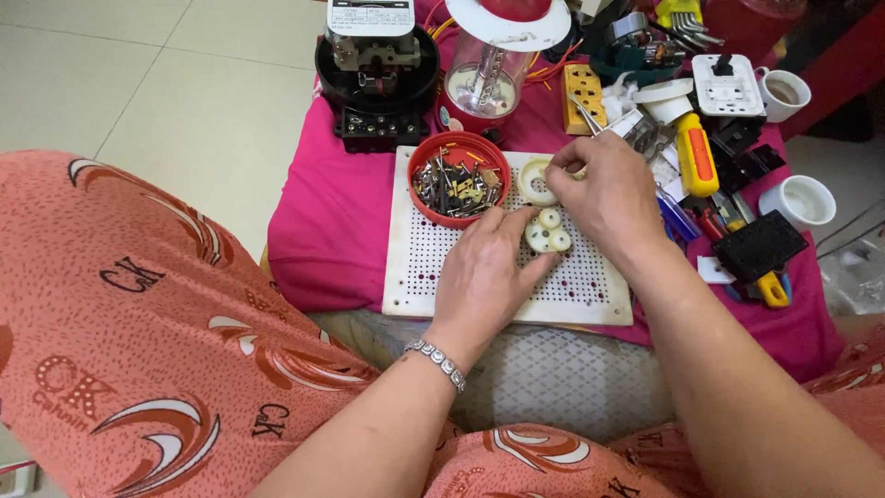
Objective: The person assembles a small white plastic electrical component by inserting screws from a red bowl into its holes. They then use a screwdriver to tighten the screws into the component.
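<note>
On the white perforated board (pixel 424 267) over the pink cloth (pixel 323 231), her left hand (pixel 484 277) lies flat, fingers pressing down a small cream part with round holes (pixel 549 235). Above it, the right hand (pixel 604 194) pinches metal tweezers (pixel 584 114) beside a cream ring (pixel 535 182). Just to the left sits a red bowl of screws (pixel 458 180), a yellow-handled screwdriver (pixel 696 157) to the right

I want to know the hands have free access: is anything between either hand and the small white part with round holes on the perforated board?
Nothing visible. The left hand already touches the white part, and the right hand sits directly above it.
</note>
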